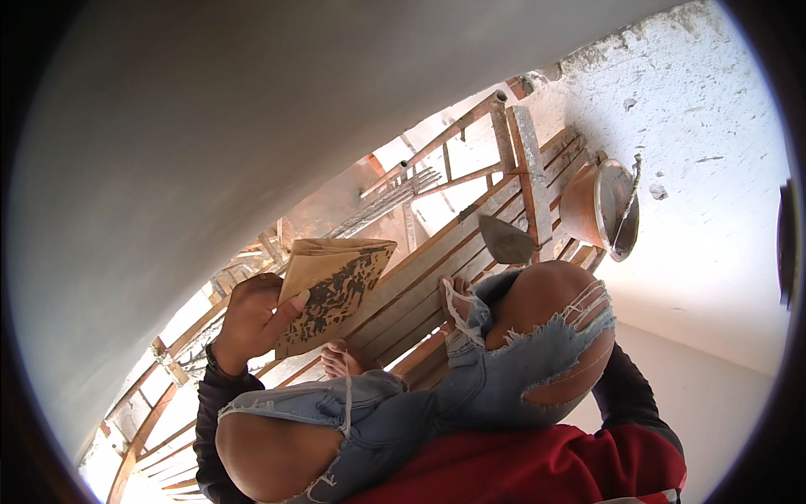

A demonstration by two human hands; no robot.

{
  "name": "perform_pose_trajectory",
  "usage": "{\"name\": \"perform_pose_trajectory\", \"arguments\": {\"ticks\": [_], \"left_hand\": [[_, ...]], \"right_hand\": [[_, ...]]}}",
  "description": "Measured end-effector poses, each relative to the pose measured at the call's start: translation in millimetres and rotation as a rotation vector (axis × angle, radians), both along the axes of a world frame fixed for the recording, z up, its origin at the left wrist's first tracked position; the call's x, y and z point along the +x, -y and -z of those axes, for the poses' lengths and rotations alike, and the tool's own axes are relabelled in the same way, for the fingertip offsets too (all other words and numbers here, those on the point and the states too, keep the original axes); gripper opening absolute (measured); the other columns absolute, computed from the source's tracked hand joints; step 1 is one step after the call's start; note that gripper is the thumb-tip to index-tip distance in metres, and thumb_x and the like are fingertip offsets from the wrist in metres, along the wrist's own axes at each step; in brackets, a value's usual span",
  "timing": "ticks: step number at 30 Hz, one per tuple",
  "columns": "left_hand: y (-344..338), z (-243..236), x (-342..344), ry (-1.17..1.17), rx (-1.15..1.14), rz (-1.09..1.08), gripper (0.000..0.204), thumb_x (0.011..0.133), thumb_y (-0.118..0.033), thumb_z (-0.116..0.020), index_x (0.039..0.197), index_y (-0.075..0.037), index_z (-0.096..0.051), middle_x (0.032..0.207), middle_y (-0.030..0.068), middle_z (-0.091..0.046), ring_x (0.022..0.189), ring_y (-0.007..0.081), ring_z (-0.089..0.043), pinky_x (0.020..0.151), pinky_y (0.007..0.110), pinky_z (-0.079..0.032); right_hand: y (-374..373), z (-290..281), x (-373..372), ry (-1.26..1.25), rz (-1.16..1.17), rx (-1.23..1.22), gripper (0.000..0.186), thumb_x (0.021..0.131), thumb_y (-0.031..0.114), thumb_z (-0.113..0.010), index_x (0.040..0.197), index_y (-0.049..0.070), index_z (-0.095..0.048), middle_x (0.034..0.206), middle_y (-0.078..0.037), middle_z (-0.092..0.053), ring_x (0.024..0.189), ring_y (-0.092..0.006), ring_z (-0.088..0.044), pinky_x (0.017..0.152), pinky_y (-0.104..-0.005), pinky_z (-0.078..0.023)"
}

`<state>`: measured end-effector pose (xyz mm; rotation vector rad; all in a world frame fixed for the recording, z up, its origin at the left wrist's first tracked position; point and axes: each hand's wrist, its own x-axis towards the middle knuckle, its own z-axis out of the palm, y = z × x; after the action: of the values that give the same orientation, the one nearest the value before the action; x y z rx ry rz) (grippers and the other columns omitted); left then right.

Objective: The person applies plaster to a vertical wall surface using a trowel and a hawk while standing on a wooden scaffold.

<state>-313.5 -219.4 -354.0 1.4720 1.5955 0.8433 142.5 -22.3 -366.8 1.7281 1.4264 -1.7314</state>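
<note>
Left hand (pixel 259 317): grasps folded brown sheet (pixel 323 290) by its left side.
Sheet: held left of centre, blotched dark on the face.
Right hand: hidden; cannot tell whether loose or closed.
Grey blade (pixel 505 240): shows right of centre, just above the knee (pixel 537 307).
Bucket (pixel 579 206): sits at upper right by the pale wall (pixel 705 160), crossed by thin stick (pixel 628 197).
Planks (pixel 403 309): slant through the centre, under bare feet (pixel 342 359).
</note>
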Motion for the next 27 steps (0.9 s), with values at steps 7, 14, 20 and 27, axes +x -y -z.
{"name": "perform_pose_trajectory", "arguments": {"ticks": [7,14,20,27], "left_hand": [[7.4,17.7,13.4,0.007,0.036,-0.138,0.030,0.093,-0.023,-0.063,0.077,0.002,-0.066,0.068,0.0179,-0.060,0.065,0.0365,-0.059,0.062,0.043,-0.046],[2.4,33.9,23.4,-0.068,0.114,-0.186,0.030,0.093,-0.025,-0.062,0.079,0.002,-0.067,0.070,0.0178,-0.061,0.068,0.0362,-0.060,0.063,0.045,-0.047],[19.0,39.6,19.7,-0.012,0.101,-0.315,0.030,0.094,-0.024,-0.061,0.078,0.001,-0.067,0.069,0.0179,-0.062,0.063,0.0371,-0.060,0.060,0.044,-0.047],[15.5,48.2,27.8,0.082,0.088,-0.361,0.034,0.095,-0.026,-0.061,0.077,0.003,-0.064,0.066,0.0205,-0.058,0.061,0.0390,-0.058,0.058,0.044,-0.045]], "right_hand": [[-29.6,-56.6,-41.1,-0.022,-0.070,0.380,0.022,0.099,0.015,-0.056,0.115,0.000,-0.062,0.080,-0.003,-0.065,0.071,-0.0133,-0.064,0.065,-0.0299,-0.051],[-68.0,19.8,-72.8,0.184,-1.047,0.719,0.032,0.082,0.016,-0.063,0.112,0.007,-0.060,0.090,-0.022,-0.068,0.085,-0.0414,-0.066,0.075,-0.0478,-0.053],[-95.5,-30.6,-72.8,0.195,-1.474,0.576,0.016,0.079,0.018,-0.063,0.089,0.006,-0.068,0.087,-0.015,-0.068,0.083,-0.0365,-0.067,0.075,-0.0459,-0.054],[-113.8,-162.5,-83.8,0.514,-1.347,0.646,0.040,0.077,0.018,-0.066,0.116,0.017,-0.068,0.091,-0.013,-0.070,0.090,-0.0339,-0.066,0.079,-0.0438,-0.052]]}}
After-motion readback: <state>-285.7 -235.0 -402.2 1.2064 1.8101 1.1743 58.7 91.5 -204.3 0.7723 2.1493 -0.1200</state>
